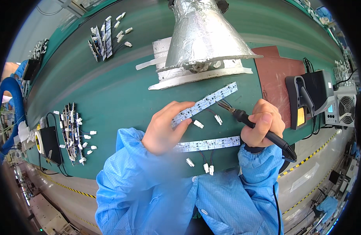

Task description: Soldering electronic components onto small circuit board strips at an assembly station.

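My left hand [165, 127] pinches the near left end of a narrow white circuit board strip [215, 98], tilted up toward the right. Wires with white plug connectors [198, 124] hang from its lower side. My right hand [263, 124] is closed round the black handle of a soldering iron [241, 116]. Its tip points left, close to the strip's lower edge; whether they touch I cannot tell. Nearer to me, a second board strip [212, 144] lies flat on the green mat [121, 90], with wired white connectors [206, 168] along its front side.
A foil-covered funnel hood [206, 37] stands just beyond my hands. Bundles of wired board strips lie at the left [72, 133] and back left [104, 41]. At the right are a reddish-brown mat [276, 74], an iron stand [298, 102] and a fan box [345, 107].
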`<state>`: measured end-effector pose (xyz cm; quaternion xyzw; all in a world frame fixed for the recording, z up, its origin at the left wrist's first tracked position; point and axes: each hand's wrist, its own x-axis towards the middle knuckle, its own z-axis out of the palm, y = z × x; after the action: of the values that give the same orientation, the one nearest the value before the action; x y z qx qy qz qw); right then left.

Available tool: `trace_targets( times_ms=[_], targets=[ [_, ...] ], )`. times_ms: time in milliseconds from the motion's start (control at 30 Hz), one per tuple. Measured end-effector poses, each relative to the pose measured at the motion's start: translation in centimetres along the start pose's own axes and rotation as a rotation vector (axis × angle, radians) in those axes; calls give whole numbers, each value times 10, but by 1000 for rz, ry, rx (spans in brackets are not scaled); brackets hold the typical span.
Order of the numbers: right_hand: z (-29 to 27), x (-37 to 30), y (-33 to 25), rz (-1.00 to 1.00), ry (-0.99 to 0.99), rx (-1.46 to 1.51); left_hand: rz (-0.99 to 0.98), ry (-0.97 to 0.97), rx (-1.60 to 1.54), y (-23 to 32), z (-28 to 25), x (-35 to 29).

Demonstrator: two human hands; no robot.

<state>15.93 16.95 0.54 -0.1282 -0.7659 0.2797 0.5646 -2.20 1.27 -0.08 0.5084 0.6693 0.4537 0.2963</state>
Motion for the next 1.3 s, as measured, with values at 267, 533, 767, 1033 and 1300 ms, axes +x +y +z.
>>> trace_targets(
  times_ms=[267, 533, 767, 1033, 1300],
  targets=[
    [-11, 0, 11, 30, 210, 35, -12, -2, 16, 2, -1, 0],
    [-18, 6, 26, 182, 415, -150, -14, 32, 20, 1, 2, 1],
    [-19, 4, 25, 246, 368, -201, -45, 17, 20, 2, 3, 1],
    [-18, 2, 27, 237, 377, -215, -8, 20, 21, -1, 3, 0],
    [-21, 1, 27, 206, 349, -204, -23, 14, 25, -1, 3, -1]
  ],
)
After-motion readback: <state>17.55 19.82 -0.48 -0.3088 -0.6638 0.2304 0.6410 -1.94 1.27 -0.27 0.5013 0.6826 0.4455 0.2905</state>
